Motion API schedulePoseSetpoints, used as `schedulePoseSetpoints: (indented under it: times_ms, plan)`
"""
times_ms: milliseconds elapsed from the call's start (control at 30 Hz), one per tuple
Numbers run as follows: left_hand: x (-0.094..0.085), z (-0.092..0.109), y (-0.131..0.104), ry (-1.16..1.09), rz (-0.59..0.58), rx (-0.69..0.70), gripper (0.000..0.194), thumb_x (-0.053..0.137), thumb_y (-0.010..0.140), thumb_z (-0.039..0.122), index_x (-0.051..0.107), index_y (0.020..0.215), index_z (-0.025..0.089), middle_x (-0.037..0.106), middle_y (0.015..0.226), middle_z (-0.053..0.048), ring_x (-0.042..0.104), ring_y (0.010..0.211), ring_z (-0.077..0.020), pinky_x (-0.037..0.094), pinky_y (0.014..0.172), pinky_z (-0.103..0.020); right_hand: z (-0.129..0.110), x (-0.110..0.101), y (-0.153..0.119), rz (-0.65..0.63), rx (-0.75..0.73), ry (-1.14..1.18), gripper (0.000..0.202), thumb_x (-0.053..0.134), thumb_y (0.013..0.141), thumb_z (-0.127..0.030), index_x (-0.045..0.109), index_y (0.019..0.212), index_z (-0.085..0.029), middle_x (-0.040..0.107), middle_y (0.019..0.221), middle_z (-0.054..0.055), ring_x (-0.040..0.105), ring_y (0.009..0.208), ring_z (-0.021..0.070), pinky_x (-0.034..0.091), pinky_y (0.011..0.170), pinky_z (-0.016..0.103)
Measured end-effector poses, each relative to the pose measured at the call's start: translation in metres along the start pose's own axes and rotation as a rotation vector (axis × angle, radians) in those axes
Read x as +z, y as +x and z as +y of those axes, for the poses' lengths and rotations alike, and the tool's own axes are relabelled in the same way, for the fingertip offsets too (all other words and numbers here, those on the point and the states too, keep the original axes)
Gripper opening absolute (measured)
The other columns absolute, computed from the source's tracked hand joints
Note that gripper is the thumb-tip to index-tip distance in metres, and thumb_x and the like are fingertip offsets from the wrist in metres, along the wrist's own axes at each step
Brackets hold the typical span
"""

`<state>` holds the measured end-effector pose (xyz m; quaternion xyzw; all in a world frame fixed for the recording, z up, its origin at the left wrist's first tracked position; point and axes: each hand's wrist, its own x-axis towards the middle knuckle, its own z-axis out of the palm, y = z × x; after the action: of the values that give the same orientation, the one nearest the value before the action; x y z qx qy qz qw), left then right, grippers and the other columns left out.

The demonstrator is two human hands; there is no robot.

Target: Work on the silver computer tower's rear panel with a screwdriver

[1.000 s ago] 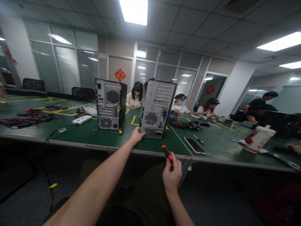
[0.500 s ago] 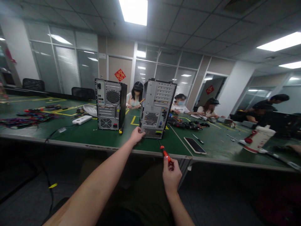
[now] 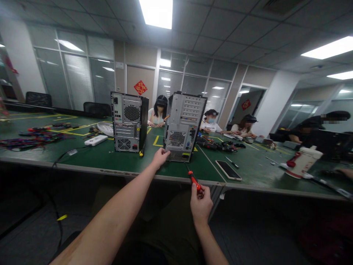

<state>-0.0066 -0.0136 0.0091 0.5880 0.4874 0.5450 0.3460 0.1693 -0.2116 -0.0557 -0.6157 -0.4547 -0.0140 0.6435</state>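
Two computer towers stand upright on the green table, back panels toward me. At the lower left corner of the right computer tower is my left hand, its fingers pressed on the case edge; whether they pinch anything there I cannot make out. My right hand is closed round the end of a red screwdriver in front of the table edge. Its thin shaft points up and forward to the bottom of that tower's back; whether the tip touches it is too small to tell. The left computer tower is untouched.
A yellow-handled tool lies by the left tower, with a white power strip further left. Bundled cables lie at far left. On the right are a phone, a pen and a white cup. Several people sit across the table.
Both my hands and the screwdriver have stayed almost in place. At the far right, a person in dark clothes has shifted to the right.
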Motion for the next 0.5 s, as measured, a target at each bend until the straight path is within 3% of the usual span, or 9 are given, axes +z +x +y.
schedulePoseSetpoints:
  times_ms: [133, 233, 367, 500]
  plan:
    - [-0.0008, 0.0023, 0.0004, -0.043, 0.022, -0.026, 0.025, 0.061, 0.085, 0.042, 0.057, 0.075, 0.02, 0.064, 0.079, -0.001, 0.057, 0.077, -0.0174, 0.04, 0.069, -0.027, -0.0007, -0.0007, -0.0004, -0.015, -0.017, -0.027, 0.046, 0.056, 0.089, -0.065, 0.061, 0.084, -0.019, 0.06, 0.064, 0.001, 0.055, 0.055, 0.0148, 0.04, 0.055, 0.024]
    - [-0.0014, 0.0023, 0.0007, -0.082, 0.018, -0.044, 0.026, 0.057, 0.087, 0.044, 0.06, 0.077, 0.02, 0.068, 0.083, -0.003, 0.06, 0.082, -0.0189, 0.042, 0.07, -0.026, 0.002, -0.0008, -0.0004, -0.021, -0.034, -0.014, 0.046, 0.055, 0.091, -0.061, 0.065, 0.096, -0.016, 0.061, 0.068, 0.001, 0.053, 0.056, 0.0146, 0.041, 0.055, 0.024]
    - [-0.0025, 0.0017, 0.0014, -0.066, 0.005, -0.058, 0.028, 0.054, 0.089, 0.045, 0.061, 0.08, 0.02, 0.069, 0.088, -0.004, 0.062, 0.085, -0.0198, 0.043, 0.072, -0.027, 0.0057, -0.001, 0.0012, 0.012, -0.153, -0.002, 0.049, 0.054, 0.095, -0.053, 0.064, 0.12, -0.013, 0.065, 0.088, 0.008, 0.054, 0.065, 0.0155, 0.046, 0.063, 0.028]
    - [-0.0024, -0.0003, 0.0035, -0.066, 0.005, -0.069, 0.033, 0.052, 0.089, 0.051, 0.062, 0.08, 0.02, 0.07, 0.089, -0.005, 0.063, 0.084, -0.0205, 0.044, 0.073, -0.028, 0.0044, -0.0023, 0.0028, 0.025, -0.244, -0.014, 0.046, 0.048, 0.098, -0.048, 0.065, 0.124, -0.015, 0.064, 0.101, 0.013, 0.058, 0.077, 0.0189, 0.049, 0.072, 0.032]
